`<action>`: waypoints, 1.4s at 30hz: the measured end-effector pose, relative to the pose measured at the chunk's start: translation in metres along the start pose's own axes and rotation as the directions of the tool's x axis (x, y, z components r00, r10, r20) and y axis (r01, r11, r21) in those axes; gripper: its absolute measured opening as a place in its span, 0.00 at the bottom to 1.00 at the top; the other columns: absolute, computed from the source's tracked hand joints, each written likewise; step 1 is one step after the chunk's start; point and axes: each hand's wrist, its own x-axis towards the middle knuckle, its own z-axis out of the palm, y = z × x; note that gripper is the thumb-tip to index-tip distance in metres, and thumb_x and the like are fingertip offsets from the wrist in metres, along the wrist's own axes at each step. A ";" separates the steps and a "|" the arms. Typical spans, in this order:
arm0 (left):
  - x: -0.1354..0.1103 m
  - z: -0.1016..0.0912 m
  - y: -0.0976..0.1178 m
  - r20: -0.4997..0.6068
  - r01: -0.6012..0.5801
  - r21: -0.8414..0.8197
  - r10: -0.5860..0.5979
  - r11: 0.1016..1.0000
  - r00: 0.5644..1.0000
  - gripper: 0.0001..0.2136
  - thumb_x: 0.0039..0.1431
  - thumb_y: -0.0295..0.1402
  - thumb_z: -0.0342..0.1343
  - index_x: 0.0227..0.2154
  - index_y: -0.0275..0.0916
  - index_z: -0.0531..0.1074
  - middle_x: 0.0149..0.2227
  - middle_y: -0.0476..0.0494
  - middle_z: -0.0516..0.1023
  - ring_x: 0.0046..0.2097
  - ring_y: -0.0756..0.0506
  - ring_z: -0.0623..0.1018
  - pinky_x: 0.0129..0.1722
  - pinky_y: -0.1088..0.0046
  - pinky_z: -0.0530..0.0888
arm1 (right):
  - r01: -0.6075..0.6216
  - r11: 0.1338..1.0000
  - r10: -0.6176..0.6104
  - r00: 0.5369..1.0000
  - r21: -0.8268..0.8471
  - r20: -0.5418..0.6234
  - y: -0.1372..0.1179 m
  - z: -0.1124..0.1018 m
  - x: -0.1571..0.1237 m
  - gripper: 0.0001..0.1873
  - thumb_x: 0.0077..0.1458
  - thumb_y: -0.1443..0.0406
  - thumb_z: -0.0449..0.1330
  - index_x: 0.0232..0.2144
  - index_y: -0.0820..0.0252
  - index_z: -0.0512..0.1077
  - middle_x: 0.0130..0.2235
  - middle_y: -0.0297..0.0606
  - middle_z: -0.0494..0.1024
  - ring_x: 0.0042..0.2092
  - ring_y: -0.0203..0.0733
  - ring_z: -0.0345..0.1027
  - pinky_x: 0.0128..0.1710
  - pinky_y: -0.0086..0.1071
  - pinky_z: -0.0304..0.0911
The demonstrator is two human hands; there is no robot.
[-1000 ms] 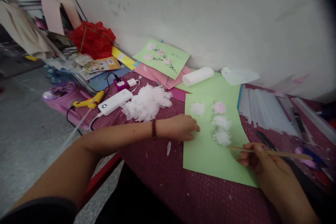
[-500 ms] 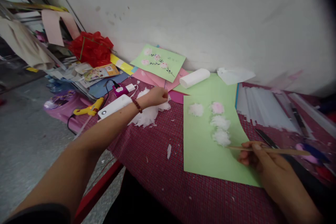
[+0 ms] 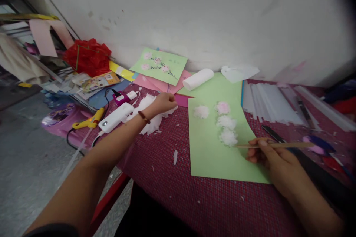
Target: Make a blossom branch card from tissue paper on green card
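My left hand is closed in the pile of white tissue pieces on the red checked cloth, gripping some of it. My right hand holds a thin wooden stick like a pen, its tip near the lowest of several white and pink tissue puffs stuck on a light green paper sheet. A red bead bracelet is on my left wrist.
A white power bank, a yellow glue gun and cables lie left of the pile. A finished green flower card, pink sheets, a white roll and white strips line the wall. Scissors lie at right.
My left hand left the green sheet's edge and moved up and left into the white tissue pile, closing on it. The right hand with the stick has stayed put.
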 end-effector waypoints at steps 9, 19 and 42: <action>-0.025 -0.012 0.034 0.367 0.270 -0.848 0.137 0.455 0.920 0.07 0.53 0.29 0.57 0.23 0.36 0.66 0.21 0.53 0.66 0.21 0.56 0.65 0.22 0.80 0.62 | 0.009 0.994 -0.009 1.000 0.112 0.001 0.000 0.006 0.000 0.22 0.49 0.46 0.64 0.30 0.59 0.75 0.25 0.38 0.74 0.26 0.38 0.68 0.30 0.33 0.64; -0.027 0.039 0.091 0.580 0.476 -0.784 0.198 0.400 0.790 0.05 0.54 0.25 0.58 0.26 0.35 0.68 0.20 0.52 0.71 0.19 0.57 0.69 0.18 0.83 0.61 | 0.230 0.968 -0.234 0.972 0.106 0.033 -0.014 0.012 -0.011 0.14 0.57 0.52 0.59 0.35 0.56 0.73 0.27 0.34 0.75 0.26 0.36 0.69 0.28 0.32 0.66; -0.064 0.081 0.144 0.343 0.294 -0.936 0.309 0.194 0.887 0.09 0.46 0.30 0.63 0.26 0.35 0.67 0.26 0.51 0.71 0.27 0.55 0.67 0.28 0.76 0.64 | 0.380 0.924 -0.379 0.925 -0.028 0.035 -0.024 0.044 -0.035 0.09 0.48 0.66 0.64 0.34 0.54 0.71 0.35 0.32 0.71 0.35 0.37 0.69 0.38 0.33 0.68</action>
